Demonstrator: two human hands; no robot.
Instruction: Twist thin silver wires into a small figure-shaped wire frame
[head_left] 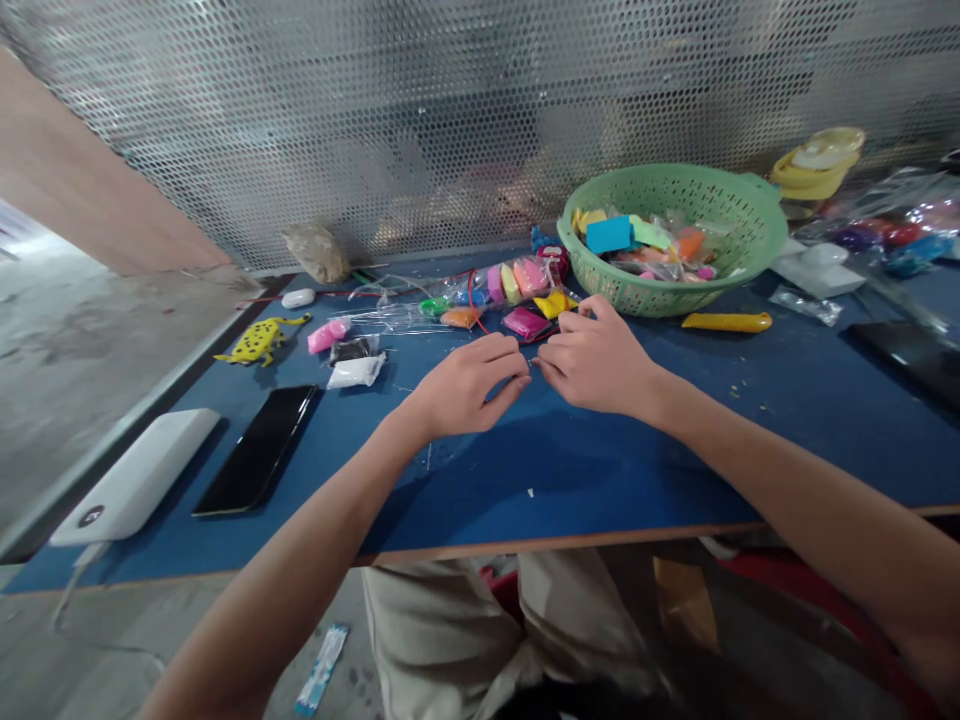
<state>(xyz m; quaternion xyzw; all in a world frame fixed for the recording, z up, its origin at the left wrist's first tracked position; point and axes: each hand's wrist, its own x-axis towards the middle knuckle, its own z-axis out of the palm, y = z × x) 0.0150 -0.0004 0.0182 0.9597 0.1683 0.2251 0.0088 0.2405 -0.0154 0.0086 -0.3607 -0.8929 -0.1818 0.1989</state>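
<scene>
Over the middle of the blue table, my left hand is closed in a pinch, thumb against the fingers. My right hand pinches too, its fingertips almost meeting those of the left. A tiny thin thing seems to sit between the fingertips, too small to name. Just beyond them curves a red cord. Close by lie small packets of what looks like coloured clay: a magenta packet, a yellow packet and an orange packet.
Behind my right hand stands a green basket of coloured pieces; a yellow cutter knife lies before it. Leftward are a black phone, a white power bank with its cable, a spotted yellow toy and a white packet.
</scene>
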